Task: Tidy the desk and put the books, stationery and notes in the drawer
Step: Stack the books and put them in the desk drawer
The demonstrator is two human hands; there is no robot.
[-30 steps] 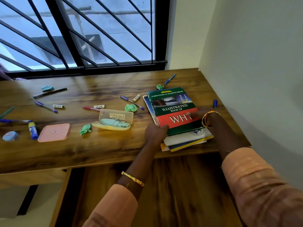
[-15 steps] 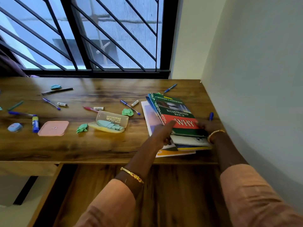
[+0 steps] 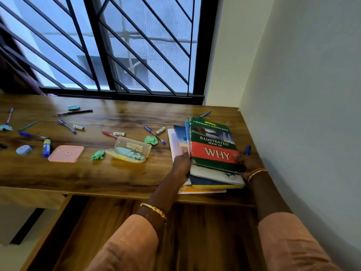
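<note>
While both hands grip the stack of books (image 3: 213,151) at the right end of the desk (image 3: 117,173), the stack tilts, its left side raised. The left hand (image 3: 180,165) curls its fingers round the stack's left edge, and the right hand (image 3: 247,163) clamps the near right corner, thumb on the red band of the top cover, which reads "WHY". Under the left hand a thin white book (image 3: 175,147) lies flat on the desk, and an orange one (image 3: 201,191) juts past the desk's front edge just below that hand's wrist. Directly below both forearms the drawer (image 3: 195,231) stands open, showing its wooden floor.

Just beyond the right hand a blue pen (image 3: 247,150) lies near the wall. To the left of the left hand lie a crumpled green note (image 3: 151,140), a second blue pen (image 3: 154,134) and a clear case (image 3: 130,150) with its lid up, then another green note (image 3: 97,155) and a pink lid (image 3: 66,153). Farther left are a glue stick (image 3: 46,147) and a blue eraser (image 3: 23,150), with more pens and notes scattered toward the window (image 3: 117,45).
</note>
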